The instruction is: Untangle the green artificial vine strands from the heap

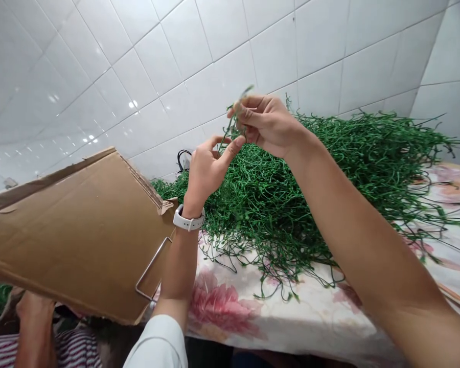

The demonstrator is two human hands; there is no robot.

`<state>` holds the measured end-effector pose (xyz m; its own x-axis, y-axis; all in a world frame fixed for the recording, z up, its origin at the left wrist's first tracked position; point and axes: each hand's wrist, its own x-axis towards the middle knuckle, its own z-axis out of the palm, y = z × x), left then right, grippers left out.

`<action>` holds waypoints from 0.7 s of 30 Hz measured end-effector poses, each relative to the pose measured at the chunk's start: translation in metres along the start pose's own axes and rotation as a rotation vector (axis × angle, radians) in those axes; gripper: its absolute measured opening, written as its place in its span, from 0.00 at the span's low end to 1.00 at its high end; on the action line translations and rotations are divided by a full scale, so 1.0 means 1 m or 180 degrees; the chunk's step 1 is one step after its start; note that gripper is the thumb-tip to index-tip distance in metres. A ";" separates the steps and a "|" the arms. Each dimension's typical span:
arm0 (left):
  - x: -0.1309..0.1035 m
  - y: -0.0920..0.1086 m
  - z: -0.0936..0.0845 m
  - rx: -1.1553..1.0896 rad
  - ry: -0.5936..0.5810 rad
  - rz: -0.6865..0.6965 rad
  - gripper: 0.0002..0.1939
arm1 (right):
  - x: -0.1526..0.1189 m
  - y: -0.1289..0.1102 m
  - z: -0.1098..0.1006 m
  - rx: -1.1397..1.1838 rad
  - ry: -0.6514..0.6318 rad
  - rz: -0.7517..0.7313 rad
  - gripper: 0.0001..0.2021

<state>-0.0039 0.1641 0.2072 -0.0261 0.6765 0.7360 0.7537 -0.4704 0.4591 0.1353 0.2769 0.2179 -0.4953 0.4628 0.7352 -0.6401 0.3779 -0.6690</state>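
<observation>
My right hand (270,122) pinches a thin green stem (232,120) between thumb and fingertips, in front of the tiled wall. Just below and to its left, my left hand (207,171) has its thumb and fingers closed about the lower part of the same stem. The upper tip of the stem is blurred. Behind and beneath both hands spreads a large tangled pile of green stems (276,189), curled, with small bud-like ends. A white watch band (189,220) is round my left wrist.
The pile lies on a table with a floral tablecloth (230,306). At left a cardboard sheet (72,235) stands tilted, with a bent metal wire (149,271) at its right edge. Another person's arm (36,327) shows at the lower left. White tiles (222,30) form the wall.
</observation>
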 end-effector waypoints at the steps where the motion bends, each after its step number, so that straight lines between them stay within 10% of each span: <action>1: 0.001 0.000 0.000 -0.0073 -0.0110 -0.0017 0.26 | 0.000 -0.001 0.001 0.0056 0.0005 0.0024 0.20; 8: 0.003 0.001 -0.006 -0.0657 -0.0090 0.0199 0.26 | 0.001 -0.002 -0.005 0.0247 0.0167 -0.0131 0.20; 21: -0.018 0.044 0.007 0.0242 0.0513 0.1209 0.26 | 0.022 0.068 -0.027 -0.1390 0.2181 -0.0501 0.16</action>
<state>0.0345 0.1353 0.2104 0.1652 0.3630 0.9170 0.7757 -0.6220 0.1065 0.0964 0.3344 0.1859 0.1395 0.7113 0.6889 -0.3164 0.6913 -0.6497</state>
